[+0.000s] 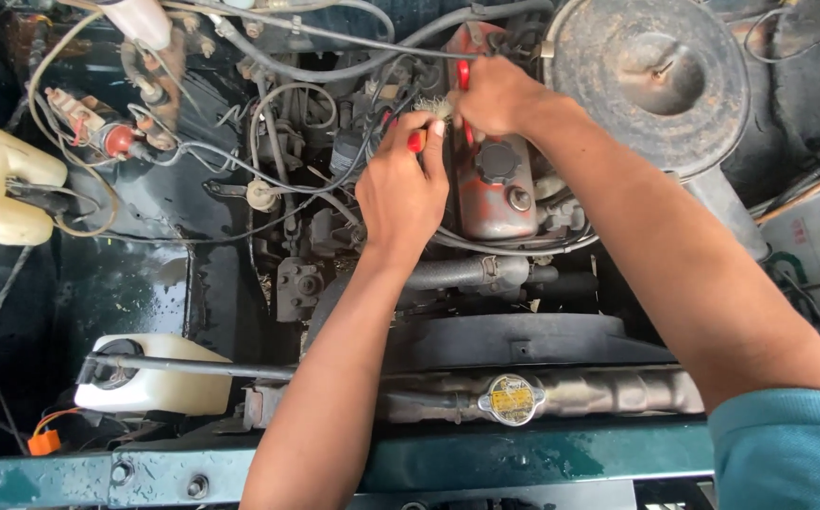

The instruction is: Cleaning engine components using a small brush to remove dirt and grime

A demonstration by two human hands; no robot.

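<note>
Engine bay, left hand [402, 189] gripping red-handled tool [417, 141], right hand [497, 94] closed, contents hidden

head camera looks steeply down, close over the engine bay [240, 236].

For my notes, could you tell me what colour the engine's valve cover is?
Faded red valve cover, in the head view.
</note>
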